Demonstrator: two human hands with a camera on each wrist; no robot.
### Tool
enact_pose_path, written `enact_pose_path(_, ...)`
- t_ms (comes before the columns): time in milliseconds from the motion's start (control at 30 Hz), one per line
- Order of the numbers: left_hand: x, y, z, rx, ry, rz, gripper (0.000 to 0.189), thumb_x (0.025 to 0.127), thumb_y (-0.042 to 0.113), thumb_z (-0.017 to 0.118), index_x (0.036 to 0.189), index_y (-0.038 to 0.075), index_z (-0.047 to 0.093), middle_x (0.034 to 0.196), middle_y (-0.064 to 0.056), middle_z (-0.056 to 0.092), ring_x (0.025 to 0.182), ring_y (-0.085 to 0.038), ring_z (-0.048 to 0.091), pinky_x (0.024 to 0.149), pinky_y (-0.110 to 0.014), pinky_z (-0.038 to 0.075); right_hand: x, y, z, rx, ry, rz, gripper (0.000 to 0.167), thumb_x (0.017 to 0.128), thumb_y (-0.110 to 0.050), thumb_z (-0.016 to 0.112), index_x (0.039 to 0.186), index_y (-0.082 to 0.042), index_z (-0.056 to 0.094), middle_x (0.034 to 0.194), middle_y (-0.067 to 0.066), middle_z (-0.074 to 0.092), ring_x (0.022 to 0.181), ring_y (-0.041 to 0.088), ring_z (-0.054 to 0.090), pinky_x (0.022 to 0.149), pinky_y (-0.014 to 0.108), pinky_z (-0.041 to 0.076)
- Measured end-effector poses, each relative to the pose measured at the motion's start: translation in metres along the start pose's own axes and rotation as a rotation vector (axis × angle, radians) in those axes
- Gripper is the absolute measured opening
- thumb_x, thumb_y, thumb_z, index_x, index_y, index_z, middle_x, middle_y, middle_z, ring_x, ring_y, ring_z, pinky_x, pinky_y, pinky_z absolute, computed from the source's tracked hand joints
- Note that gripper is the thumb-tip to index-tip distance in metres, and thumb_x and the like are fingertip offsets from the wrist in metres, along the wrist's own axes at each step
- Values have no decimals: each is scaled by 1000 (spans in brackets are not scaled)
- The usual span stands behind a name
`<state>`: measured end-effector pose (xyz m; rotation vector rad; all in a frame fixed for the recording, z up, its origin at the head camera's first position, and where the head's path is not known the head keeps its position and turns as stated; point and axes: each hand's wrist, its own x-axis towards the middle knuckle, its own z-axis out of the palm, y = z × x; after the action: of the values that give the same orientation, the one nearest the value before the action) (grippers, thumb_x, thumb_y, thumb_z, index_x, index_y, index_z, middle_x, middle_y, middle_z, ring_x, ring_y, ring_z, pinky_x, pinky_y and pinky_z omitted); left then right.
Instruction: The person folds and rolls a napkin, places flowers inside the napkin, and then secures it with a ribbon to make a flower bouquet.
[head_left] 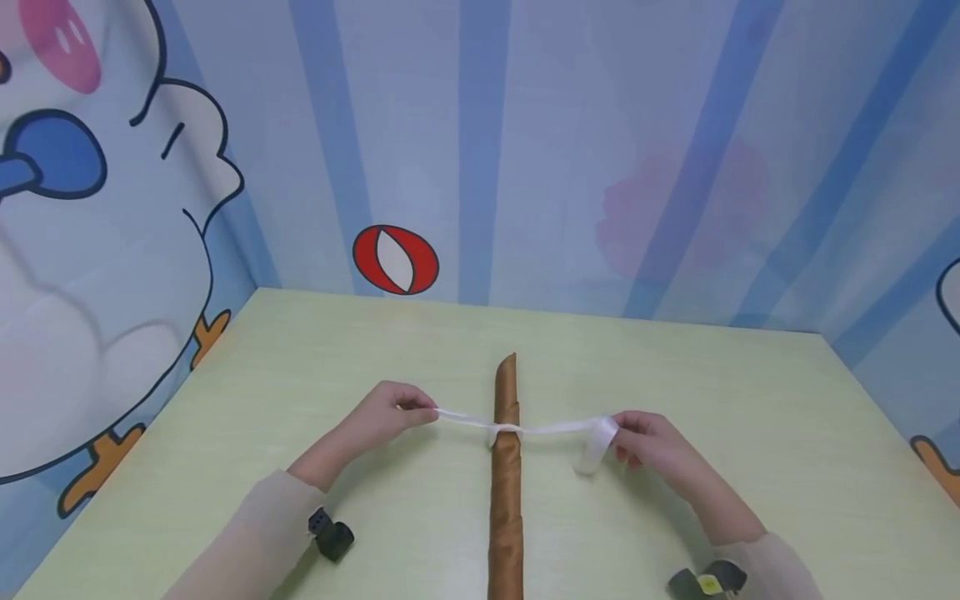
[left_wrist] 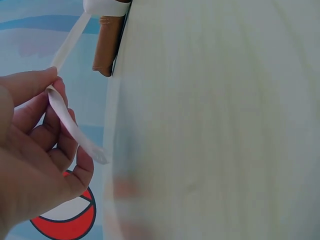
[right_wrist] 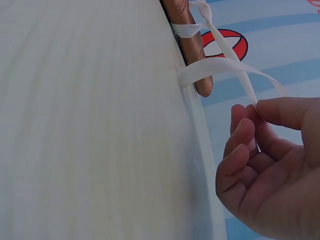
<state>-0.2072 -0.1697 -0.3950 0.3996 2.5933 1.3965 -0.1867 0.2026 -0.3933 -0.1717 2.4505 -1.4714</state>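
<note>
A long roll of shiny brown fabric lies lengthwise on the table. A white ribbon goes round it near its far end, its two ends drawn out to either side. My left hand pinches one end between thumb and forefinger; in the left wrist view a short tail of ribbon hangs past the fingers. My right hand pinches the other end, where a loose loop droops toward the table. In the right wrist view the ribbon looks twisted beside the roll.
The pale green table meets a blue striped backdrop at its far edge. A cartoon figure is printed on the left side. Small dark devices sit at the left wrist and the right wrist.
</note>
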Motion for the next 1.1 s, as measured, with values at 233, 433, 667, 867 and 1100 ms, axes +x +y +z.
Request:
enact_pose_path(233,-3,-5,-5,-11,-2,-19,15,90,16,66,98,4,72,95,-3,68,87,-16,57,74,-30,47,0,5,-3,-20,-27,-9,24,94,-9,53,107,10,59,73,1,56,64,14,50,59,26,44)
enact_pose_path(433,-3,-7,-6,2,-18,-40,14,90,14,66,96,3,72,94,-5,69,84,-15,57,72,-29,46,0,9,-8,-55,-63,1,24,97,-13,52,106,7,61,75,2,58,63,14,49,57,26,42)
enact_pose_path(667,-3,-8,-7,39,-11,-66,13,90,13,66,95,2,72,93,-5,68,82,-16,55,71,-30,45,-1,12,-11,-106,-64,32,23,96,-14,54,104,6,63,79,2,61,64,15,48,56,26,41)
enact_pose_path(867,-3,-10,-7,59,-3,-81,13,90,12,66,93,1,71,91,-5,68,82,-15,55,72,-30,46,-2,11,-14,-107,-72,47,20,95,-14,55,99,4,64,76,0,61,61,12,45,56,24,38)
enact_pose_path(1100,-1,-13,-7,75,6,-105,12,90,12,65,93,2,71,91,-5,68,81,-16,55,73,-30,46,-2,11,-13,-126,-68,79,17,94,-13,57,95,3,65,71,-1,57,58,11,43,53,24,37)
